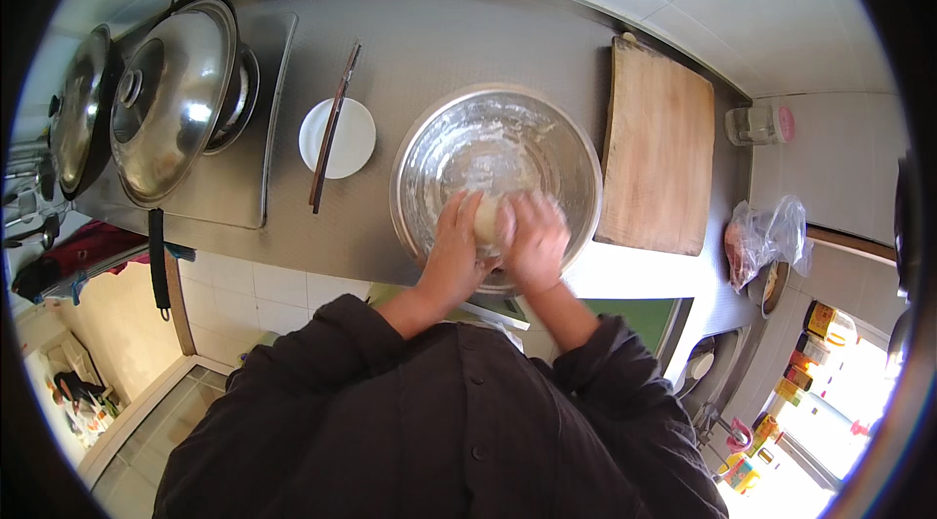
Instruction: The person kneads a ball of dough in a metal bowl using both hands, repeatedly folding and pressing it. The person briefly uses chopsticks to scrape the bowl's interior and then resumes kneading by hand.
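A lump of pale dough [487, 219] is gripped between my two hands, low over the near side of a wide metal mixing bowl [564, 150]. My left hand [453, 248] curls round the dough's left side. Pressed against its right side is my right hand [535, 241], its fingers slightly smeared by motion. White flour or dough residue coats the bowl's inner wall and bottom. Whether the dough touches the bowl, I cannot tell.
Left of the bowl, chopsticks [335, 129] lie across a small white bowl [360, 150]. Two lidded pans, the nearer a wok [176, 99], stand farther left. A wooden cutting board [659, 148] lies to the right, before a glass jar [753, 126] and a plastic bag [766, 236].
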The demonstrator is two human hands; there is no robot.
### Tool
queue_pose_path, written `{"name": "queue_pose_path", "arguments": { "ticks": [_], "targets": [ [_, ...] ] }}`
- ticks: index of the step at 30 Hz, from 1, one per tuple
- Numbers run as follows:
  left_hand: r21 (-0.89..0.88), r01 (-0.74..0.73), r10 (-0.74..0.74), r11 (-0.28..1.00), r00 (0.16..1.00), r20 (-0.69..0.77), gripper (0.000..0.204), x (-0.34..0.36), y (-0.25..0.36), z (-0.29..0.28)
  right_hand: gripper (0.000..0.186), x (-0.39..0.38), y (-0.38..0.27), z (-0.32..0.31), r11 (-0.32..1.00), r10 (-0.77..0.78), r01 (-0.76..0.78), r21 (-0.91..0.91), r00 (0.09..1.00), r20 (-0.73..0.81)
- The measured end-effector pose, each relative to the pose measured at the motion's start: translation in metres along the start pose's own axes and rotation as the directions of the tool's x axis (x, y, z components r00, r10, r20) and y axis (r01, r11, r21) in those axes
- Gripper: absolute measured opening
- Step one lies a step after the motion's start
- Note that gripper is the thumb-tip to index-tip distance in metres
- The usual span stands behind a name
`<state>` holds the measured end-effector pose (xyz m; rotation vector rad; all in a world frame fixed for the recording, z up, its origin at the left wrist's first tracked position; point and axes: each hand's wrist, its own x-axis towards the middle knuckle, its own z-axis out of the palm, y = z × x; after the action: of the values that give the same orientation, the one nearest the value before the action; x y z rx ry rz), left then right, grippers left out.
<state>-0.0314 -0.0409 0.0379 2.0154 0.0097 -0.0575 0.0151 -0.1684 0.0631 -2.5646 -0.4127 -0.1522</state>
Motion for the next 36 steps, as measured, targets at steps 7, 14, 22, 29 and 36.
{"name": "queue_pose_path", "arguments": {
  "ticks": [7, 14, 22, 29, 36],
  "targets": [
    [0.346, 0.188, -0.241, 0.919, 0.963, 0.118, 0.056, 0.018, -0.027, 0.001, 0.034, -0.009, 0.023, 0.062, 0.987, -0.15, 0.151, 0.047, 0.988, -0.025],
    [0.537, 0.233, -0.365, 0.811, 0.919, 0.152, 0.052, 0.086, -0.04, -0.006, 0.019, 0.066, 0.044, 0.092, 0.999, -0.03, 0.03, 0.024, 1.0, 0.0],
    [0.325, 0.182, -0.25, 0.928, 0.951, 0.182, 0.068, 0.091, -0.019, -0.033, 0.033, 0.069, 0.043, 0.07, 0.96, 0.059, -0.039, 0.279, 0.996, -0.063],
    [0.053, -0.014, -0.001, 0.998, 0.966, 0.26, 0.076, 0.004, -0.018, -0.012, 0.03, -0.014, 0.013, -0.001, 0.962, 0.08, -0.086, 0.257, 0.996, 0.034],
    [0.284, 0.005, -0.059, 0.959, 0.981, 0.184, 0.064, -0.008, -0.028, 0.001, 0.027, -0.028, 0.009, 0.043, 0.99, -0.107, 0.111, -0.091, 0.993, 0.051]
  ]
}}
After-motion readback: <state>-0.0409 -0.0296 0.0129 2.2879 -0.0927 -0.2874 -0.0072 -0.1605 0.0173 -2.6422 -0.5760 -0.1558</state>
